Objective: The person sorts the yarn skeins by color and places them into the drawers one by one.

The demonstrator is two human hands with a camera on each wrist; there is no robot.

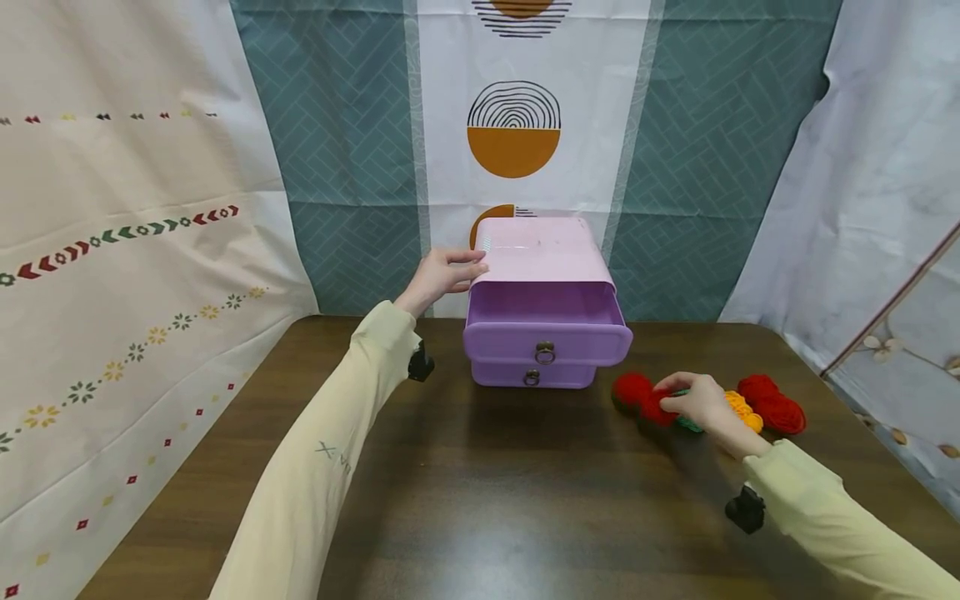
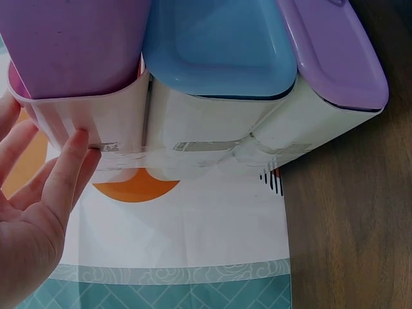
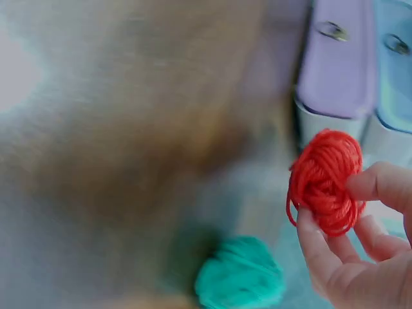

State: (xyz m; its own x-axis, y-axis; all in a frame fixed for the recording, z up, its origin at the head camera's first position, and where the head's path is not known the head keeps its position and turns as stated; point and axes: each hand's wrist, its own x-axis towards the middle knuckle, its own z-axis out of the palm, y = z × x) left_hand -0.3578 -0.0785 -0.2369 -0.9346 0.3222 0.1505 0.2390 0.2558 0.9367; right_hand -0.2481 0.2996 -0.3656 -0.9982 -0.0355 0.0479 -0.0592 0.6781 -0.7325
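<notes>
Red yarn skein is pinched by R grip, L grip spread on drawer unit, top drwr already out, other skeins left on bench.

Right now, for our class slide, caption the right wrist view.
A right hand holds a bundle of red yarn, with green yarn nearby.

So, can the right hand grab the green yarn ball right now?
Probably not: the right hand is holding a red yarn ball. The green yarn ball is close by, though, so letting go first would likely help.
</notes>
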